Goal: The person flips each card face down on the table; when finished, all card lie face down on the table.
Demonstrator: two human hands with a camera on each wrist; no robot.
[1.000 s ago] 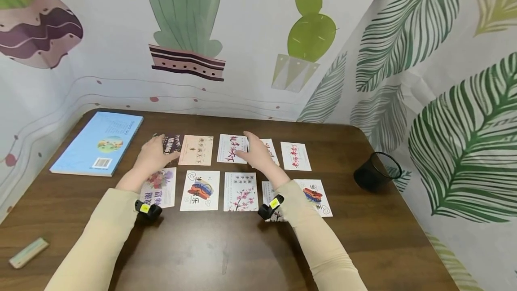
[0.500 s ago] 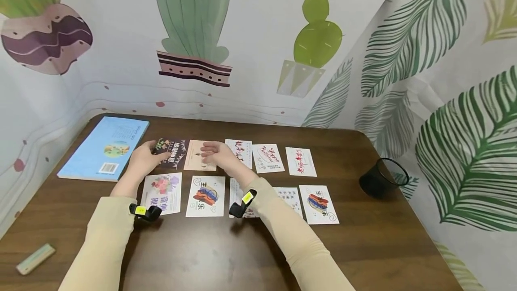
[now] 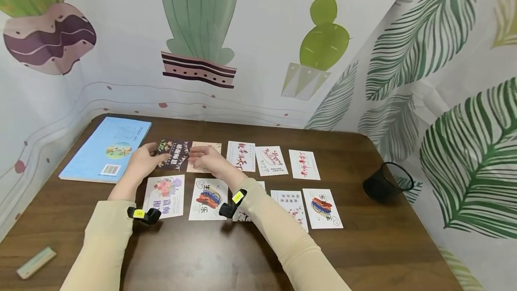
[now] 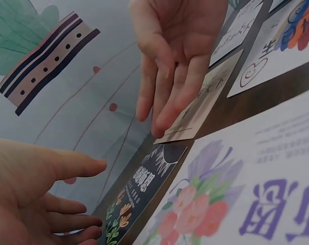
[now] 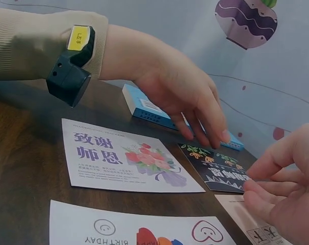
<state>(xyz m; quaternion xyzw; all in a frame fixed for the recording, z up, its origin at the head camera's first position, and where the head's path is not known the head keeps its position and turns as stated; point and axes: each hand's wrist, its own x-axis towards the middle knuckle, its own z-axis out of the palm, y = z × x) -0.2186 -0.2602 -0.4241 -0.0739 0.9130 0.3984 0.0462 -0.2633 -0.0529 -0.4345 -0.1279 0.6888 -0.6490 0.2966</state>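
A dark card with white lettering and orange plants lies in the back row, between my two hands. At its left edge is my left hand, its fingers loosely extended and holding nothing. From the other side my right hand reaches over the peach card and partly covers it, fingertips at the dark card's right edge. Those fingers look relaxed and grip nothing; whether either hand touches the dark card I cannot tell. A white card with a bouquet lies in front of the dark one.
Several more cards, such as a red-lettered white one and a blue-and-red one, lie in two rows. A blue book is at the back left, a black mesh cup at the right, and a small pale bar at the front left.
My right hand has moved left from the white cards, across the peach card, to the dark card's right edge. My left hand stays by the dark card's left edge, no longer covering it.
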